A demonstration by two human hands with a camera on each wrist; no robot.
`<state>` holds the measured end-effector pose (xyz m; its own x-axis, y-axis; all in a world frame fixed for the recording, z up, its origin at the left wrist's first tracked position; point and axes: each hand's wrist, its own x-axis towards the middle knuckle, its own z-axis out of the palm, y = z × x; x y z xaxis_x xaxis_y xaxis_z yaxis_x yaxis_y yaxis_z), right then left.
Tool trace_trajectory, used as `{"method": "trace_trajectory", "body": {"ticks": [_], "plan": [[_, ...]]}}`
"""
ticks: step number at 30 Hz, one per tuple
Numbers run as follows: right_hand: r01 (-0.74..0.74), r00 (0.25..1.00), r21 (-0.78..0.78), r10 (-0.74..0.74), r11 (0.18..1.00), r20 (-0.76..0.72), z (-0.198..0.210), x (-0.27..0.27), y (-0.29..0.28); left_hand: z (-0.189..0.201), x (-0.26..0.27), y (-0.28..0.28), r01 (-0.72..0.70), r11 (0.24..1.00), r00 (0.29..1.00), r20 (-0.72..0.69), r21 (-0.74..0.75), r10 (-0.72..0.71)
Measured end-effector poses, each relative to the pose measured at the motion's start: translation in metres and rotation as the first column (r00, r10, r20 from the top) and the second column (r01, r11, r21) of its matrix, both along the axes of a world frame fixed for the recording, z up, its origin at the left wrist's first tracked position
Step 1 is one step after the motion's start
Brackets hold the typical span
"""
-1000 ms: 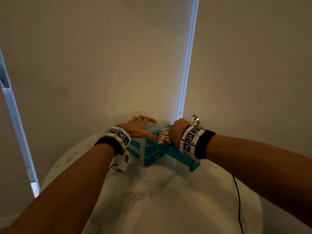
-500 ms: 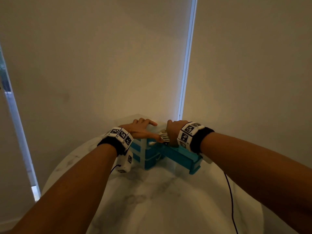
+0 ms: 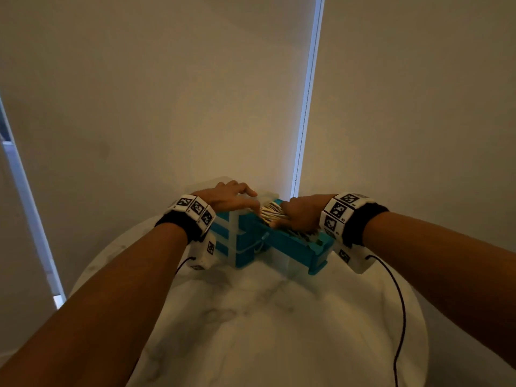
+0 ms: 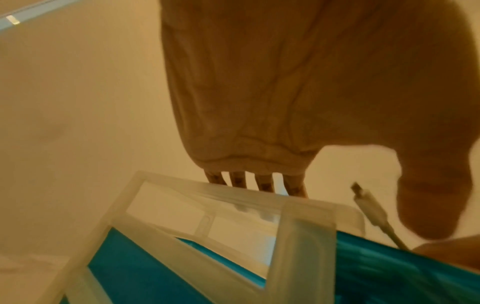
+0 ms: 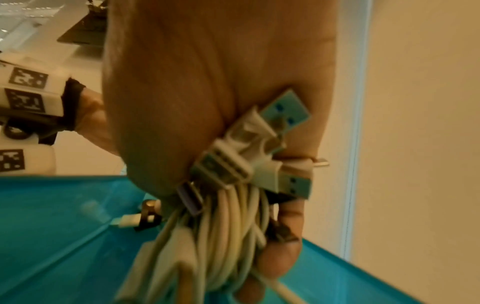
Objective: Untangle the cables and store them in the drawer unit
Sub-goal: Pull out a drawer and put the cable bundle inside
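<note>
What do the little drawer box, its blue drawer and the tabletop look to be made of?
The drawer unit frame looks like frosted, translucent plastic: light passes through its milky bars. The open drawer seems glossy teal plastic, with soft sheen on its walls. The table looks like polished white marble with grey veining, though it could be a printed imitation. The cable bundle in the right hand appears rubbery off-white.

My round marble table (image 3: 251, 331) spreads pale with grey veins below me. Beige blinds (image 3: 167, 93) hang behind it, a bright gap (image 3: 307, 93) between them, and a thin black wire (image 3: 400, 317) trails over the table's right edge.
</note>
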<state>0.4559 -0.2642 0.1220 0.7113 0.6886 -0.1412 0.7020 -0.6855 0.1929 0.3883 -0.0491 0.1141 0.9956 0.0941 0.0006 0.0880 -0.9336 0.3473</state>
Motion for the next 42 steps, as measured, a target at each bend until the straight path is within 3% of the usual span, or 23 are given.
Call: {"method": "trace_trajectory", "body": {"ticks": [4,12,16,19,25,29,32,34,36,39,41,42], "plan": [[-0.011,0.998,0.131,0.003,0.991,0.064,-0.012,0.001,-0.002,0.006,0.001,0.003,-0.013,1.0,1.0,-0.026,-0.028,0.013],[0.085,0.996,0.222,-0.086,0.971,-0.004,-0.017,-0.002,0.004,0.016,0.011,-0.008,-0.028,0.979,0.999,0.03,0.203,0.022],[0.12,0.99,0.198,-0.131,0.973,0.044,-0.017,-0.008,0.01,0.015,0.02,-0.037,-0.055,0.841,0.995,0.097,0.539,0.003],[0.125,0.986,0.198,-0.143,0.972,0.08,-0.016,-0.007,0.011,0.009,0.025,-0.057,-0.064,0.756,0.993,0.117,0.651,-0.017],[0.167,0.985,0.239,-0.151,0.957,-0.083,-0.021,-0.002,0.014,0.034,0.023,-0.055,0.02,0.841,0.998,-0.061,0.54,0.015],[0.175,0.977,0.399,-0.109,0.9,-0.183,-0.028,-0.004,0.013,0.028,0.021,-0.041,0.0,0.828,0.998,-0.052,0.561,0.035],[0.321,0.891,0.421,-0.119,0.848,-0.439,-0.019,0.002,0.007,0.015,0.019,-0.026,-0.019,0.853,0.999,-0.026,0.521,0.038],[0.339,0.839,0.423,-0.067,0.84,-0.54,-0.006,0.004,-0.002,0.013,0.018,-0.021,-0.04,0.879,0.999,-0.01,0.475,0.051],[0.242,0.873,0.409,-0.013,0.88,-0.488,0.009,0.007,-0.018,0.014,0.018,-0.02,-0.068,0.888,0.997,0.001,0.454,0.075],[0.049,0.964,0.412,0.066,0.91,-0.259,0.016,0.015,-0.041,0.017,0.02,-0.022,-0.085,0.922,0.995,-0.008,0.377,0.096],[0.033,0.993,0.46,0.025,0.888,-0.119,0.012,0.025,-0.048,0.018,0.021,-0.028,-0.11,0.952,0.993,-0.013,0.285,0.119],[0.087,0.992,0.471,-0.034,0.878,-0.12,0.009,0.028,-0.049,0.018,0.021,-0.032,-0.131,0.956,0.99,-0.012,0.263,0.138]]}}
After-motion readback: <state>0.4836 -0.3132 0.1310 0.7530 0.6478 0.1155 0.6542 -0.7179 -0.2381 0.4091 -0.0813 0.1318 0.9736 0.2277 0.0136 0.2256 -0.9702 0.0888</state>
